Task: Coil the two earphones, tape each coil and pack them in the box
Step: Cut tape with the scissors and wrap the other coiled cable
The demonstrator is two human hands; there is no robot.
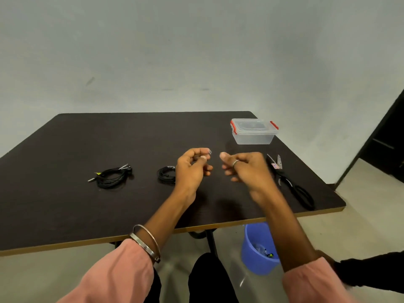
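Two black earphones lie coiled on the dark table [87,211]. One coiled earphone [112,177] is at the left, its plug poking out. The second coil [165,174] sits mid-table, partly hidden behind my left hand [192,169]. That hand hovers above the table and pinches a small clear piece of tape [209,151] at its fingertips. My right hand [244,169] is raised close beside it, blurred, fingers curled and thumb up; what it holds, if anything, is hidden. The clear box [253,133] with red clips stands at the far right with its lid on.
Black-handled scissors [293,186] lie near the table's right edge, just right of my right hand. A blue bucket [258,248] stands on the floor under the front right edge. The wall runs behind the table, and a dark doorway [384,138] is at the right.
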